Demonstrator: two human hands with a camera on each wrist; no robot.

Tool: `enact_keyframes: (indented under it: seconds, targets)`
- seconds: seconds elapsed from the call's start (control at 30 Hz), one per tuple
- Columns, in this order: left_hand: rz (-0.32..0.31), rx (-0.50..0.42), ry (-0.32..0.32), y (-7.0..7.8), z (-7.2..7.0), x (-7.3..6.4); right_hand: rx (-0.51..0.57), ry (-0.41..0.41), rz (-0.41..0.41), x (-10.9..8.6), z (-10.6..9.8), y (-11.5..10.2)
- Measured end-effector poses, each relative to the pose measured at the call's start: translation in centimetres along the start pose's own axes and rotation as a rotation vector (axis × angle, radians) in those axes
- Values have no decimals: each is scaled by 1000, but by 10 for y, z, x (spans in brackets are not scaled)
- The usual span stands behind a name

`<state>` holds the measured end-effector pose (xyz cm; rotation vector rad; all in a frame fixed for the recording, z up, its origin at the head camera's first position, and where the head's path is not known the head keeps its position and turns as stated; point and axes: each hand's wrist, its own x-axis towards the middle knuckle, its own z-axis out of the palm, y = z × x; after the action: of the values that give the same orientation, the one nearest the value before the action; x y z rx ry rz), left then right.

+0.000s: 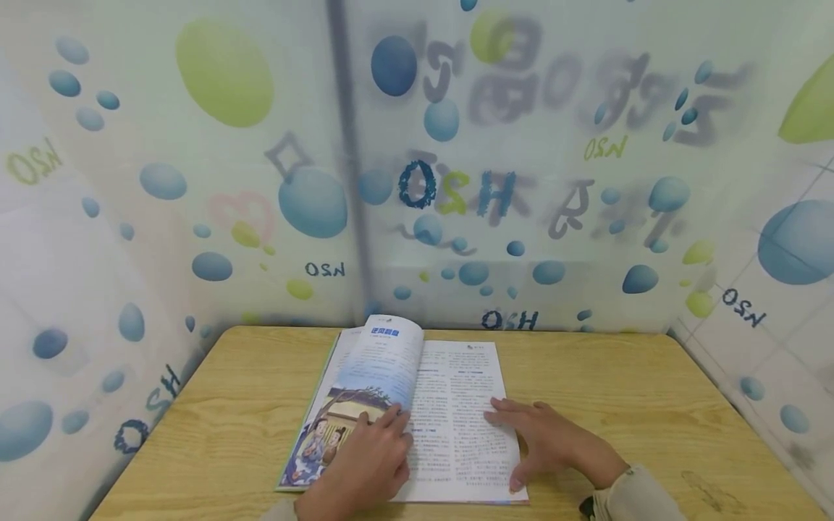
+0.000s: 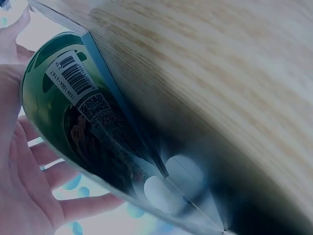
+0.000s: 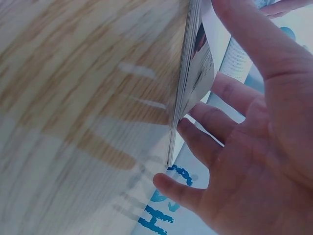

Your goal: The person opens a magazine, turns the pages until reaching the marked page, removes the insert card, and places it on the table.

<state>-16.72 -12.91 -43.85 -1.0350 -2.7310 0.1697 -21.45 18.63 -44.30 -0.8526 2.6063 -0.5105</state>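
A magazine (image 1: pixel 433 405) lies open on the wooden table, its left pages arching up near the spine. The left page shows a drawn house and figures; the right page is printed text. My left hand (image 1: pixel 374 452) rests on the left page beside the spine with its fingers extended. In the left wrist view, that hand (image 2: pixel 34 181) is beside the curved green back cover (image 2: pixel 49 107) with a barcode. My right hand (image 1: pixel 554 438) lies over the right page's outer edge, thumb near the lower corner. Its spread fingers (image 3: pixel 203 139) touch the pages in the right wrist view.
The light wooden table (image 1: pixel 215 412) extends on both sides of the magazine. Behind and beside it hangs a pale curtain (image 1: pixel 521 174) with blue and green dots and mirrored lettering. A dark scuff (image 1: pixel 710 492) marks the tabletop at the right front.
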Motion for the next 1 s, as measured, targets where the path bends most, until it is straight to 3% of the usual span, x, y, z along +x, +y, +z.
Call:
enact_keyframes:
  seconds: [0.23, 0.4, 0.57, 0.8, 1.0]
  targets:
    - [-63, 23, 57, 0, 1, 1, -14, 12, -8, 2, -1, 0]
    - [-90, 4, 37, 0, 2, 1, -25, 39, -29, 3, -1, 1]
    - [-98, 16, 6, 0, 1, 1, -44, 73, -37, 5, -1, -1]
    - [-89, 35, 56, 1, 0, 0, -23, 79, 12, 8, 0, -6]
    - [-92, 31, 29, 0, 0, -1, -22, 83, 33, 9, 0, -6]
